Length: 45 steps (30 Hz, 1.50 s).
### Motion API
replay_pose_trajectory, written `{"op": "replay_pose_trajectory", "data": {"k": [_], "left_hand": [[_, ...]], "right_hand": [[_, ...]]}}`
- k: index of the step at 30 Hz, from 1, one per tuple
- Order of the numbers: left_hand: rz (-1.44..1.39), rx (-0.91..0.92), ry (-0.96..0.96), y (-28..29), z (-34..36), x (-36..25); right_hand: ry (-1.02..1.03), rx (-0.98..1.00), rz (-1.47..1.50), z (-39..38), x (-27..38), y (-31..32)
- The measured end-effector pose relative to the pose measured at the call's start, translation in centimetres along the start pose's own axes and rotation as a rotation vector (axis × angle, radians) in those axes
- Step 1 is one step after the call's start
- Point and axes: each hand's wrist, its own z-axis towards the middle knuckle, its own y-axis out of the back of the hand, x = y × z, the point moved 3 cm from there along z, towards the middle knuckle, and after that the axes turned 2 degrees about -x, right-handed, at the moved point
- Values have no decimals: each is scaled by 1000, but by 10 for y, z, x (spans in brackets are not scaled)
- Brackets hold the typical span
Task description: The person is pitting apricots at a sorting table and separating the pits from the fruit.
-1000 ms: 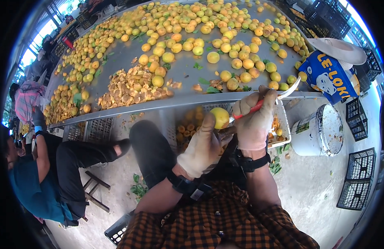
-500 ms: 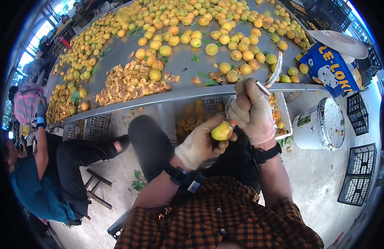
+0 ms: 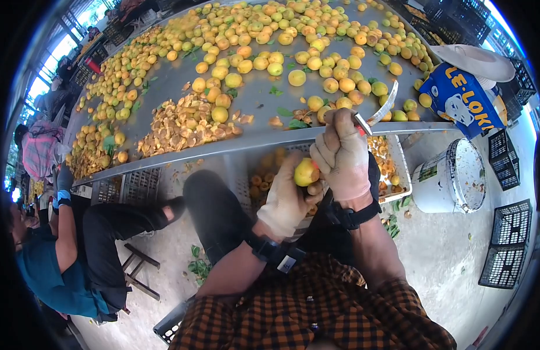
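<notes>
My left hand (image 3: 284, 198), in a pale stained glove, grips a yellow-orange apricot (image 3: 307, 173) over my lap. My right hand (image 3: 343, 154), also gloved, is closed round a curved knife (image 3: 384, 107). Its hooked blade points up and away past the thumb side of the fist. The lower part of the right fist sits right against the apricot, where a small red bit shows between the two. Whether a cut runs into the fruit is hidden. Beyond my hands, a metal table (image 3: 264, 111) carries many whole apricots (image 3: 241, 49) and a heap of cut pieces (image 3: 182, 125).
Below the table edge stand a crate of fruit (image 3: 261, 181) and a white tray (image 3: 403, 169) of pieces. To the right are a white bucket (image 3: 448, 178), black crates (image 3: 503, 245), a blue bag (image 3: 462, 99) and a pale hat (image 3: 477, 61). A co-worker (image 3: 54, 262) sits at left.
Both hands have moved slightly up toward the table edge, the right one also a little left. The apricot has turned in my left hand, now showing a redder side. The co-worker's gloved hand has lowered.
</notes>
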Motion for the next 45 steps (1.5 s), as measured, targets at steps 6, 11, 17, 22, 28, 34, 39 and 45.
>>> {"op": "replay_pose_trajectory", "data": {"k": [6,11,17,22,28,34,39,45], "left_hand": [[91,-233,-20,6,8,-3],[356,-288,-240,5,6,-7],[981,-338,-475,-4,0,-26],[44,-341,-191,29,31,-19],[66,-191,-133,33,28,-20],[-79,-65,27,27,18,-16],[-61,-71,74,12,9,-15],[-80,-130,-62,9,8,-17]], "right_hand": [[212,24,-440,-8,-7,-10],[409,22,-678,-10,-15,-10],[270,-79,-383,-13,-24,1],[210,-182,-66,-4,2,20],[352,-237,-192,6,16,19],[306,-171,-1,9,13,11],[331,-114,8,10,16,7],[274,-89,23,-1,6,5]]}}
